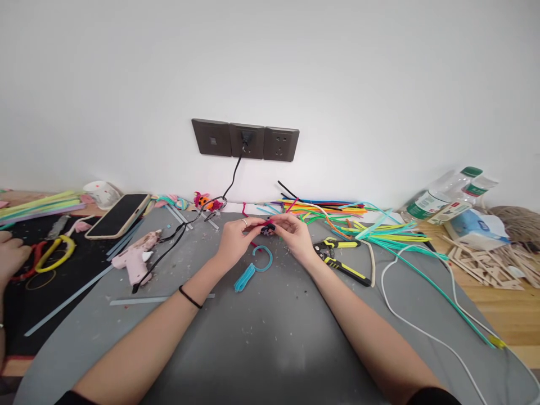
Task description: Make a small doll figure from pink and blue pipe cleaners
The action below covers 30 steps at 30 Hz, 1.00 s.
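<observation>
My left hand (236,241) and my right hand (296,236) meet above the grey mat (270,349), fingertips close together. Pinched between both is a magenta-red pipe cleaner (292,205), one end sticking up past my right fingers. Another part of it seems to show at my left fingertips; the fingers hide the rest. Below my hands lies a blue pipe cleaner piece (244,278) with a folded bundle and a curled hook. Yellow-and-black wire strippers (343,264) rest beside my right wrist.
Left lie a pink glue gun (137,260) with a black cord, glue sticks (70,304), a phone (119,216) and scissors (54,254) near another person's hand (10,256). Right are colourful pipe cleaners (392,233), a white cable (405,320), bottles (434,197) and wooden pieces (485,264).
</observation>
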{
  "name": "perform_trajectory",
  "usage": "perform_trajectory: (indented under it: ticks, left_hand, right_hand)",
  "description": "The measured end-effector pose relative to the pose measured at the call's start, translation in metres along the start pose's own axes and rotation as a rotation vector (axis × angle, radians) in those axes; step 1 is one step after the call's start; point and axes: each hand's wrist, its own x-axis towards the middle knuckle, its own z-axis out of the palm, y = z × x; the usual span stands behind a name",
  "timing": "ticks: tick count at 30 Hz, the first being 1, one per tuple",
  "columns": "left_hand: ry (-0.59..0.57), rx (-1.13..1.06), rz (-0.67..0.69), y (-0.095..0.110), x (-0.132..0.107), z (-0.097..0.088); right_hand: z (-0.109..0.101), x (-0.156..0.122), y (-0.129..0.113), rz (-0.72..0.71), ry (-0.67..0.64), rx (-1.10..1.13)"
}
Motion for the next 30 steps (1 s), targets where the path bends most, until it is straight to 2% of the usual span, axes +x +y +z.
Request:
perform_trajectory:
  ticks: [6,13,20,30]
  left_hand:
    - [-0.033,-0.001,0.014,-0.0076,0.0014,-0.0031]
    - [-0.100,-0.213,-0.132,-0.0035,0.0046,-0.0014]
    - [-0.155,-0.291,-0.272,-0.0010,0.0068,-0.0032]
    - [-0.159,-0.278,-0.276,-0.0003,0.0071,-0.0042]
  right_hand:
    - [0.0020,0.0001,0.0037,-0.097,-0.018,0.032]
    - [0.0021,-0.0008,0.0028,-0.087,-0.017,0.018]
    - [0.0019,0.0008,0.0039,-0.139,0.020,-0.015]
    - [0.0022,0.0018,0.0055,-0.116,0.032,0.012]
